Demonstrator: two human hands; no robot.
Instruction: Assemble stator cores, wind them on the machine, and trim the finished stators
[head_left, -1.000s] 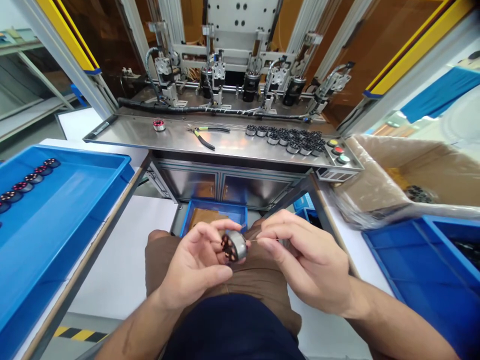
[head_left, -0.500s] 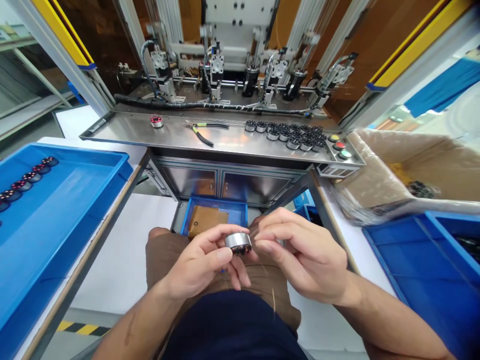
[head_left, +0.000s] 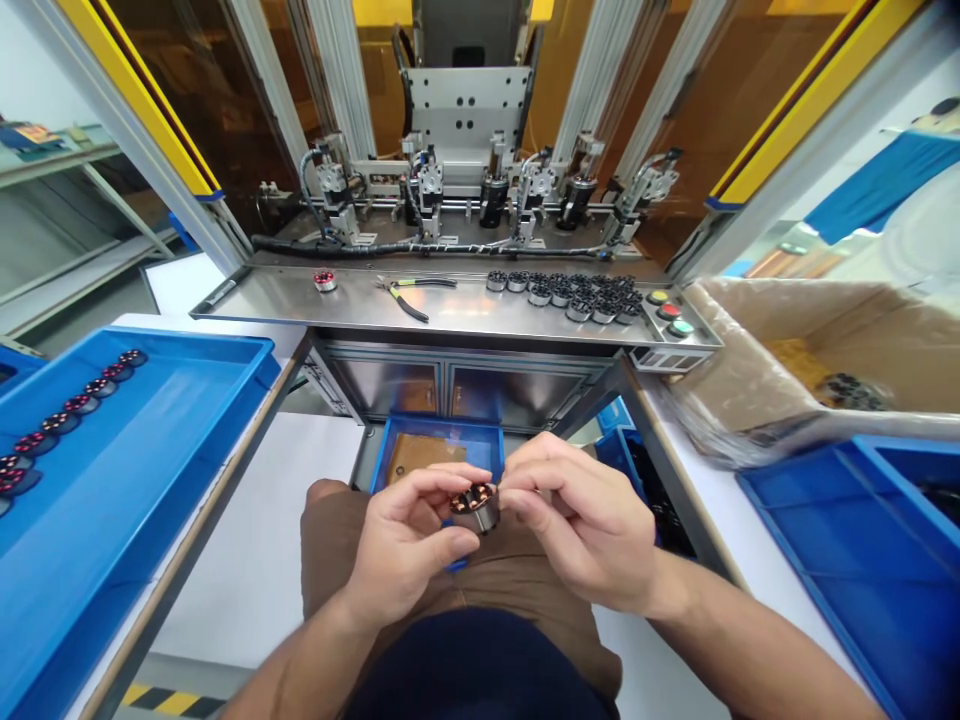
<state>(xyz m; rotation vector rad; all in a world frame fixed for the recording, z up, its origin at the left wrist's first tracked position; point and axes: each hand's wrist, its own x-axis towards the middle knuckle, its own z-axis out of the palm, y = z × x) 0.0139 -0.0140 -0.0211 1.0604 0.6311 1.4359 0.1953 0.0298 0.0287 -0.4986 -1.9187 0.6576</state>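
A motor stator point(head_left: 475, 514), a metal ring with copper windings showing on its upper face, is held over the lap. The thumb and fingers of my left hand point(head_left: 397, 550) grip it from the left side. Close against its right edge, my right hand point(head_left: 581, 520) is closed in a pinch; whatever lies between those fingertips is too small to make out. On the steel ledge point(head_left: 292, 300) in front rest a red-topped stator point(head_left: 325, 282), side cutters point(head_left: 406, 300) with black and green handles, and a cluster of black-topped stators point(head_left: 581, 298).
Behind the ledge stands a machine with several clamp units point(head_left: 431, 190). Push buttons point(head_left: 669, 312) sit at the ledge's right end. A blue tray point(head_left: 195, 420) on the left holds a row of stators point(head_left: 82, 403). To the right are a lined carton point(head_left: 739, 310) and a blue bin point(head_left: 802, 540).
My left hand has turned the stator so its copper windings face up instead of down. My right hand has come slightly left, closer to it. The view has tilted upward.
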